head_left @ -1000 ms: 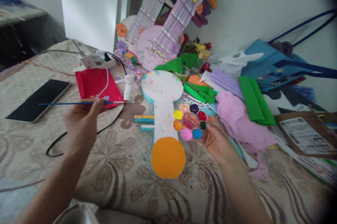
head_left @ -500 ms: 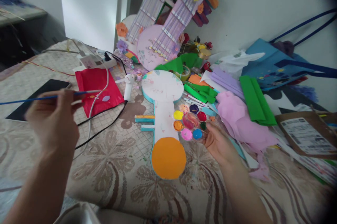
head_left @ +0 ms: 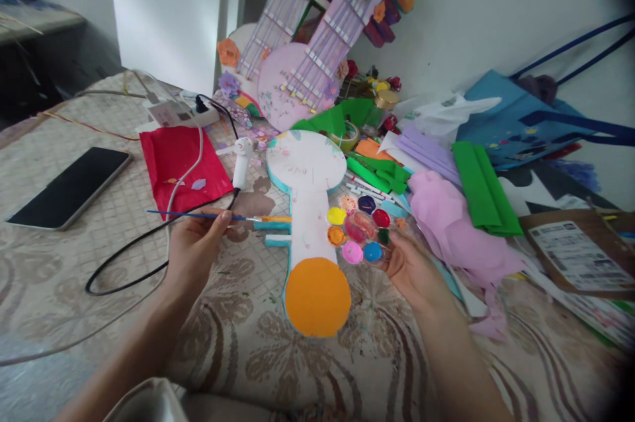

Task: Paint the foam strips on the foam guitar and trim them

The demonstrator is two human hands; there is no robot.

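My left hand (head_left: 194, 249) pinches a thin blue paintbrush (head_left: 188, 215) that lies level, its orange tip pointing right toward a guitar-shaped white cutout (head_left: 308, 210). The cutout lies flat on the patterned cloth, with a round white top and an orange painted disc (head_left: 317, 296) at its near end. My right hand (head_left: 413, 268) grips a round paint palette (head_left: 359, 228) with several colour wells, held just right of the cutout's neck.
A black phone (head_left: 69, 186) lies at the left. A red paper sheet (head_left: 181, 164), a power strip (head_left: 177, 116), black and white cables and a small white fan (head_left: 242, 161) sit behind my left hand. Green, pink and purple papers (head_left: 446, 197) and a blue bag (head_left: 526, 121) crowd the right.
My left hand swung out to the left with the brush, then came back right and lower; the brush tip now sits beside the cutout's neck. My right hand and the palette stayed put.
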